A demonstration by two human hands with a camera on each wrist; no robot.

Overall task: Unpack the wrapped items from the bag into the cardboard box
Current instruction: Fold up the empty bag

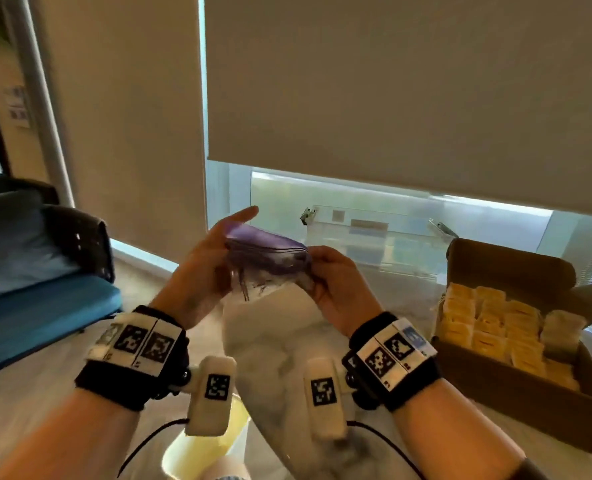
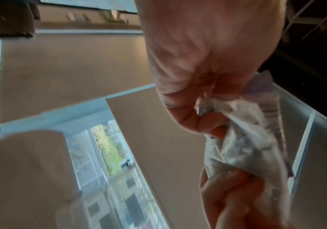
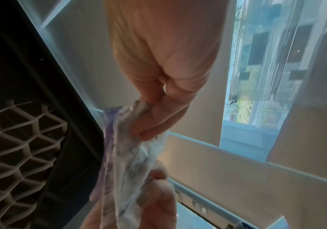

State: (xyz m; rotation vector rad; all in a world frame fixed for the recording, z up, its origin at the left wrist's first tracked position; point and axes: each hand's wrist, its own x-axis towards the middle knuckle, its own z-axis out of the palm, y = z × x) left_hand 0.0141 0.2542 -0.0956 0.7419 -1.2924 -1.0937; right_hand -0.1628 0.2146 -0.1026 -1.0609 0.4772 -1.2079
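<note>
Purple-topped bag (image 1: pixel 266 252) stretched between both hands: left hand (image 1: pixel 204 268) and right hand (image 1: pixel 339 285) each pinch it.

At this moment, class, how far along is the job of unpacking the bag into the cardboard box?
Mostly done, it seems: the cardboard box already holds rows of yellowish wrapped items. In hand: both hands hold the clear bag with the purple zip top up in the air, the left hand and right hand gripping its ends. The bag looks crumpled and flat; whether anything remains inside cannot be told.
</note>
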